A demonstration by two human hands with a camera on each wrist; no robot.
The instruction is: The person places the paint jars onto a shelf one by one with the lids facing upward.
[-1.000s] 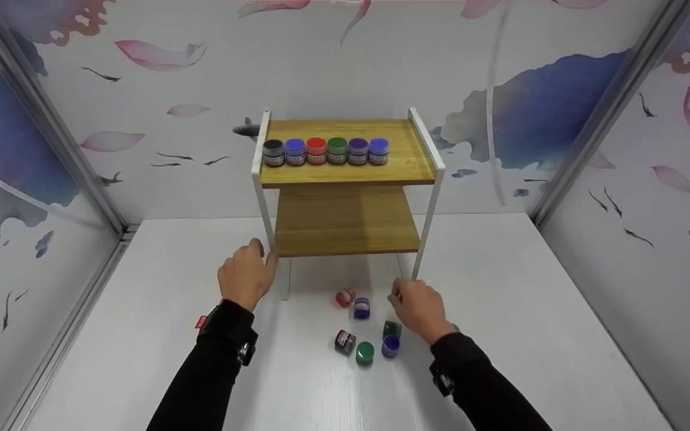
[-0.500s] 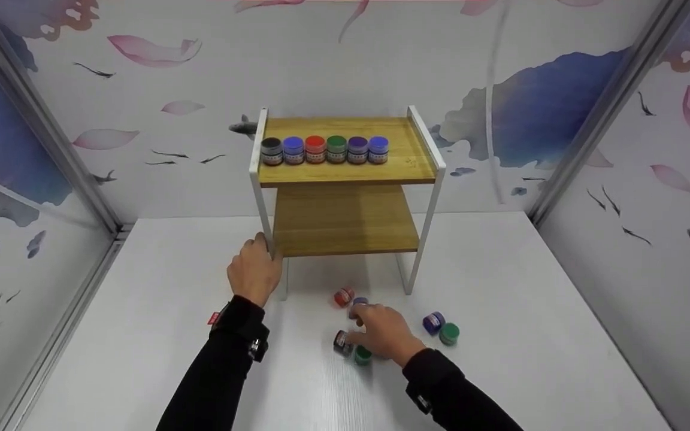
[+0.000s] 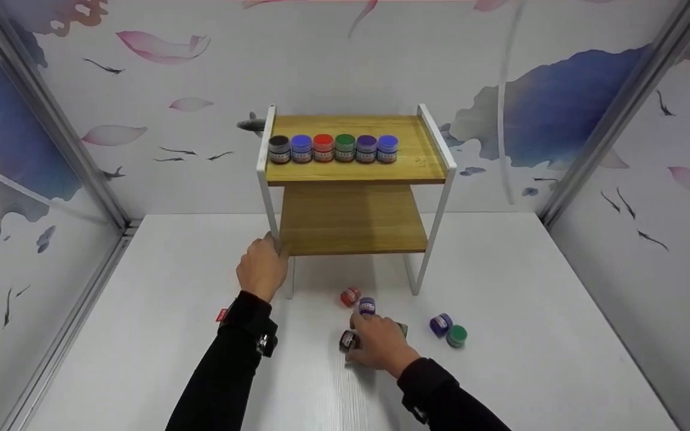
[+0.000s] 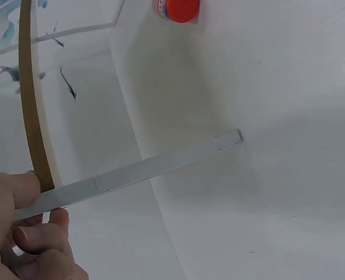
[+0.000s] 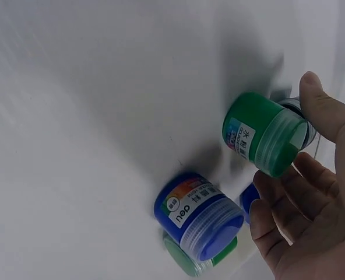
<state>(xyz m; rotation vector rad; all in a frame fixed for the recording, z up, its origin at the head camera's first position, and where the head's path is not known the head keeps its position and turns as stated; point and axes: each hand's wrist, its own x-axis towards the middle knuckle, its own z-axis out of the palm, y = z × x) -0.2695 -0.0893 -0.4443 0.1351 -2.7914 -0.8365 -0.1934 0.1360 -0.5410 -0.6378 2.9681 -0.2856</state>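
Note:
My left hand (image 3: 263, 269) grips the white metal leg (image 4: 143, 169) of a small two-tier shelf (image 3: 351, 218), thumb on one side and fingers on the other. My right hand (image 3: 383, 342) is low over a group of paint jars on the white table. In the right wrist view, its thumb and fingers are spread around a green paint jar (image 5: 263, 134), without a clear pinch. A blue paint jar (image 5: 199, 216) is beside the fingers, with another green jar (image 5: 184, 256) partly behind it. A black paint jar (image 3: 348, 340) lies by the fingertips in the head view.
Several paint jars (image 3: 323, 148) stand in a row on the shelf's upper board. A red jar (image 3: 350, 296) and a purple-blue jar (image 3: 367, 306) are in front of the shelf. Farther right are a dark blue jar (image 3: 441, 324) and a green-lidded jar (image 3: 457, 336). Printed panels enclose the table (image 3: 530, 287).
My right hand has moved left from the right side of the jars to over the black and green ones. The left hand has shifted slightly right and stays at the shelf leg.

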